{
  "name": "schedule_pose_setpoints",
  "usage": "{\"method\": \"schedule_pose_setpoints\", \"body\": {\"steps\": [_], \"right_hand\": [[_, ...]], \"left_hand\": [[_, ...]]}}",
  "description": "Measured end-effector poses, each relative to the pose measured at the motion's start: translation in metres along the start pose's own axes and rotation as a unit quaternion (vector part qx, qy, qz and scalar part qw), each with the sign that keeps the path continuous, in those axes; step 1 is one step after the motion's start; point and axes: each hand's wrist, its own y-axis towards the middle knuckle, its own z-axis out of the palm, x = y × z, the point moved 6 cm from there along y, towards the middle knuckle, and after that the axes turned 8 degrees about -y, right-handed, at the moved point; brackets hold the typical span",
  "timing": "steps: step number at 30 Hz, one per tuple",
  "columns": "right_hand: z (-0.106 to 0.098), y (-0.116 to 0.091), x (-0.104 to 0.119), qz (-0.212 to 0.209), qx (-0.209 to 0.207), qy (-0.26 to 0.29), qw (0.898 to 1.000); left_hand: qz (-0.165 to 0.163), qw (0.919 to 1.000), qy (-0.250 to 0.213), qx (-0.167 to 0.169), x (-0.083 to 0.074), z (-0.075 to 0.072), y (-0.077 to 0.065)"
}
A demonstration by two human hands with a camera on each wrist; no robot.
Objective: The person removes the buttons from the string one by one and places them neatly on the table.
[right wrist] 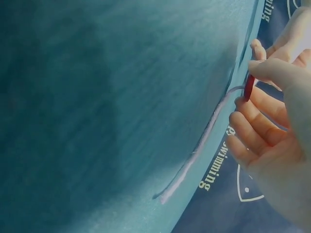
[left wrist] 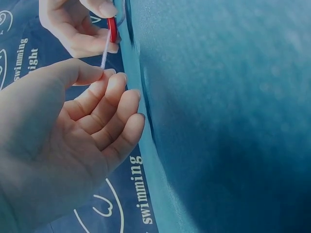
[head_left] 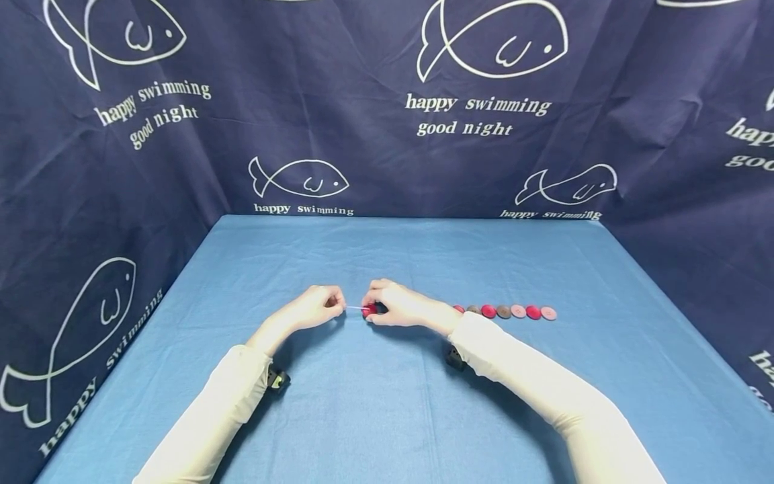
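Note:
My left hand [head_left: 310, 307] pinches a thin pale string [left wrist: 105, 53] between thumb and index fingertip, its other fingers loosely curled. Facing it, my right hand [head_left: 397, 304] holds a round red button [left wrist: 112, 30] by its edge, between thumb and fingers. The button stands on edge, and the string runs taut from its face to my left fingertips. On the button's other side, the right wrist view shows a longer pale lilac tail of string [right wrist: 208, 127] trailing down along the blue cloth.
To the right, a row of round buttons lies on the blue cloth [head_left: 387, 403]: red [head_left: 488, 311], brown [head_left: 504, 312] and pink [head_left: 548, 313]. My right forearm overlaps the row's left end. Dark printed curtains [head_left: 387, 81] hang behind and at both sides.

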Motion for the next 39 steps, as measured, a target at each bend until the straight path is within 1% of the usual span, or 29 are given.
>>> {"method": "schedule_pose_setpoints", "body": {"steps": [9, 14, 19, 26, 33, 39], "right_hand": [[-0.004, -0.005, -0.003, 0.005, -0.004, 0.003, 1.0], [-0.007, -0.009, -0.006, 0.01, -0.011, 0.0, 1.0], [-0.007, -0.013, -0.008, 0.015, -0.005, 0.001, 1.0], [-0.007, -0.017, -0.011, 0.012, -0.005, -0.002, 1.0], [-0.009, -0.02, -0.014, 0.012, -0.009, -0.001, 1.0], [-0.008, -0.024, -0.017, 0.019, -0.004, -0.004, 1.0]], "left_hand": [[-0.006, 1.0, -0.003, 0.002, 0.003, 0.001, 0.001], [-0.007, 1.0, -0.003, 0.003, 0.002, 0.001, 0.001], [-0.004, 1.0, 0.001, 0.002, 0.0, 0.001, -0.001], [-0.013, 0.9999, -0.005, 0.004, 0.0, 0.001, -0.002], [-0.011, 0.9999, 0.001, 0.006, 0.002, 0.001, -0.003], [-0.007, 0.9999, -0.004, 0.007, 0.002, 0.001, -0.004]]}}
